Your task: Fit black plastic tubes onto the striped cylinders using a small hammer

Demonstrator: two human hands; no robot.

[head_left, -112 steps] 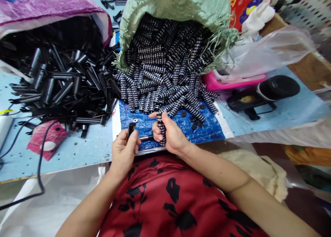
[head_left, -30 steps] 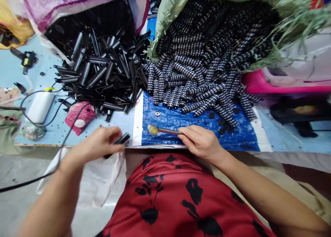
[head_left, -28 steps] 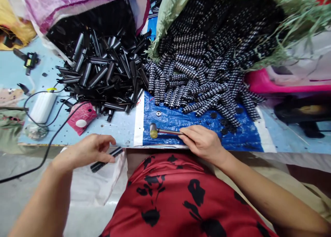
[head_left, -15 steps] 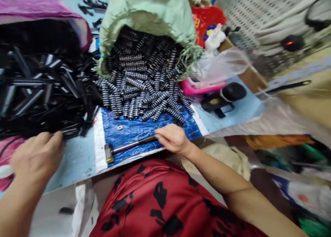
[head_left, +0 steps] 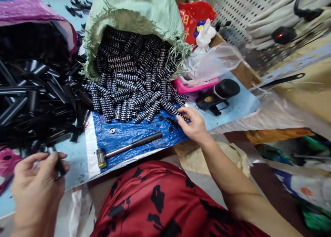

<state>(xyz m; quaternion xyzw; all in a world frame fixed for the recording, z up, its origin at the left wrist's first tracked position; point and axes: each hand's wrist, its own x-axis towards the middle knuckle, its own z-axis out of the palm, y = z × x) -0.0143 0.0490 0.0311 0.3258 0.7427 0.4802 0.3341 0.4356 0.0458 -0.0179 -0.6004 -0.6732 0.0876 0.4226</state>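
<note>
My left hand [head_left: 41,176] pinches a short glossy black plastic piece [head_left: 60,167] between thumb and fingers, just in front of a heap of similar black pieces [head_left: 38,95]. My right hand [head_left: 193,125] is closed at the near right edge of a pile of black-and-white patterned sticks [head_left: 137,95], its thumb and fingers around the end of one stick. Several small black discs [head_left: 171,128] lie beside those fingers. A hammer [head_left: 134,142] with a black grip and a yellow-tipped head rests on the blue sheet [head_left: 119,126], touched by neither hand.
The patterned sticks spill from a frayed pale green sack [head_left: 139,2]; a purple-edged bag [head_left: 38,11] stands behind the black heap. On the right are a black flask [head_left: 224,92], a pink-rimmed container [head_left: 196,87] and a red packet [head_left: 193,20]. A small round metal piece [head_left: 112,130] lies near the hammer.
My right hand has let go of the hammer's grip and moved right to the patterned sticks. My left hand has drawn back from the heap with a black piece in its fingers.
</note>
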